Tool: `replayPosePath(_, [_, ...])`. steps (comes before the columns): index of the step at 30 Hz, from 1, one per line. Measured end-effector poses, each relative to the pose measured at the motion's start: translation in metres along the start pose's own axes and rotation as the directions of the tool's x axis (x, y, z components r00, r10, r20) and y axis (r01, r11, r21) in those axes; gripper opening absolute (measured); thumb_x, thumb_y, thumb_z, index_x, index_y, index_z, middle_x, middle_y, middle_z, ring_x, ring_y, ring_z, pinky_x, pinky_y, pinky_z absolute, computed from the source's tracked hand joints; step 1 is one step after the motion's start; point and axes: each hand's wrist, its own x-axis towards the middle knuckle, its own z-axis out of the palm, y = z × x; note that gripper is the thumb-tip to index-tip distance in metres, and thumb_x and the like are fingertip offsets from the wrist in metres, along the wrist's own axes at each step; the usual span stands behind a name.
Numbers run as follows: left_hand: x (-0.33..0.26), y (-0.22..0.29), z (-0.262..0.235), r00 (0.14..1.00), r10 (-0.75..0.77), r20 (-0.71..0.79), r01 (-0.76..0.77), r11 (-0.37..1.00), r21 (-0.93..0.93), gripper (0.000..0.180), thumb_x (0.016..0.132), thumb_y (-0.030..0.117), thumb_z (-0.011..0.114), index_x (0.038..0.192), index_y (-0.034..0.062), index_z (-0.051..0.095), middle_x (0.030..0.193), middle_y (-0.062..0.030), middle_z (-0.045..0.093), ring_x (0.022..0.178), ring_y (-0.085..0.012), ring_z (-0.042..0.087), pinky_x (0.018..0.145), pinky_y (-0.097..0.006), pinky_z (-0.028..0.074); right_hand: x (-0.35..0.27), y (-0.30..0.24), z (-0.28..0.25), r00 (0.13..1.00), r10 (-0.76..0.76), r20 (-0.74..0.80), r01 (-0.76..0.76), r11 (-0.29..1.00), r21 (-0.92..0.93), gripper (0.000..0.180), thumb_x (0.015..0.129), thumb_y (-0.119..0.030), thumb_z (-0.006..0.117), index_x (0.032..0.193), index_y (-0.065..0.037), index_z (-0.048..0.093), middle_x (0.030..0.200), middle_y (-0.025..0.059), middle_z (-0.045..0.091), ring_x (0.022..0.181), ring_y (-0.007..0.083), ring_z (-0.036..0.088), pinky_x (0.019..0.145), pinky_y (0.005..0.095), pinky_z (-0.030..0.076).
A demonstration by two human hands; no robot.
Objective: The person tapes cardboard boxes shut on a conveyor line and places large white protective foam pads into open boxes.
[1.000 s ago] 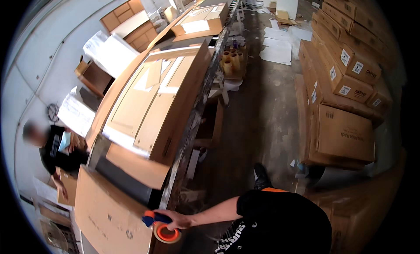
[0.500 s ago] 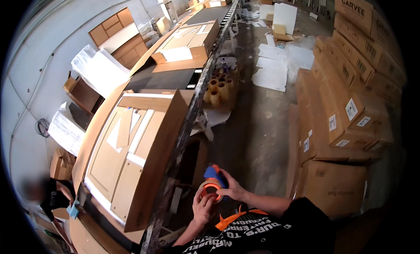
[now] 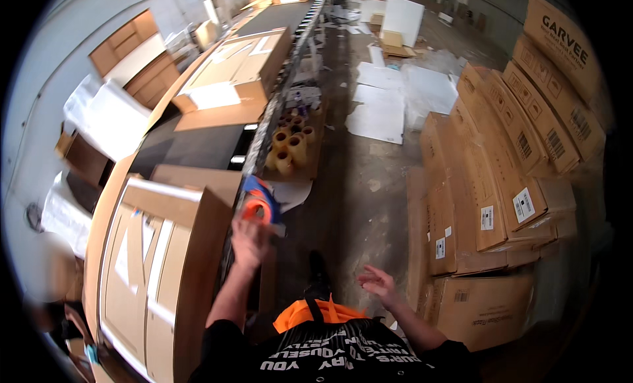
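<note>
My left hand (image 3: 249,241) is raised beside a large cardboard box (image 3: 158,271) and grips an orange and blue tape dispenser (image 3: 258,204) at the box's far right corner. My right hand (image 3: 376,282) hangs free to my right with its fingers spread and nothing in it. The box lies on a long packing bench (image 3: 198,149) that runs away from me on my left.
Another taped cardboard box (image 3: 231,76) sits further along the bench. Several rolls of tape (image 3: 290,149) stand on a low shelf at the bench side. Flat-packed cartons (image 3: 501,178) are stacked on the right. White sheets (image 3: 389,103) lie on the concrete floor.
I have walked forward along the bench. The tape dispenser went from both hands in front of me to my left hand alone at the box corner; my right hand came off it.
</note>
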Motion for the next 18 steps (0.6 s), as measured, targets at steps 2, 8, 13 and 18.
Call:
replayPosePath(2, [0.063, -0.077, 0.037, 0.995, -0.093, -0.043, 0.099, 0.979, 0.177, 0.025, 0.078, 0.009, 0.075, 0.100, 0.0090, 0.064, 0.115, -0.0118, 0.061, 0.112, -0.0374, 0.058, 0.081, -0.045, 0.056, 0.049, -0.001, -0.023, 0.997, -0.034, -0.068, 0.029, 0.997, -0.075, 0.061, 0.085, -0.010, 0.074, 0.141, 0.001, 0.051, 0.115, 0.0139, 0.069, 0.104, 0.0215, 0.067, 0.089, 0.0355, 0.056])
replayPosePath(8, [0.179, -0.312, 0.145, 0.742, -0.601, -0.297, 0.667, 0.704, 0.242, 0.038, 0.074, 0.012, 0.077, 0.110, 0.0036, 0.070, 0.122, -0.0122, 0.063, 0.109, -0.0312, 0.061, 0.092, -0.040, 0.052, 0.138, 0.044, -0.155, 0.803, 0.171, -0.571, -0.496, 0.723, -0.480, 0.071, 0.076, -0.033, 0.078, 0.135, 0.001, 0.056, 0.106, 0.0176, 0.072, 0.095, 0.0250, 0.070, 0.082, 0.0365, 0.055])
replayPosePath(13, [0.168, -0.405, 0.238, 0.352, -0.884, -0.309, 0.722, 0.466, -0.511, 0.032, 0.087, 0.008, 0.064, 0.116, -0.0051, 0.065, 0.108, -0.0146, 0.070, 0.089, -0.0230, 0.067, 0.082, -0.037, 0.060, 0.091, 0.101, -0.243, 0.418, 0.359, -0.834, -0.908, 0.198, -0.370, 0.045, 0.067, -0.035, 0.079, 0.091, 0.003, 0.075, 0.086, 0.0241, 0.072, 0.088, 0.0386, 0.070, 0.073, 0.0422, 0.055])
replayPosePath(18, [0.162, -0.495, 0.236, 0.522, -0.837, -0.167, 0.300, 0.363, -0.882, 0.049, 0.086, 0.012, 0.066, 0.132, -0.0001, 0.055, 0.120, -0.0149, 0.065, 0.094, -0.0254, 0.065, 0.082, -0.038, 0.058, 0.188, 0.043, -0.232, 0.284, 0.603, -0.746, -0.948, 0.293, -0.124, 0.057, 0.069, -0.036, 0.081, 0.106, 0.006, 0.071, 0.108, 0.0275, 0.070, 0.106, 0.0390, 0.068, 0.087, 0.0430, 0.053])
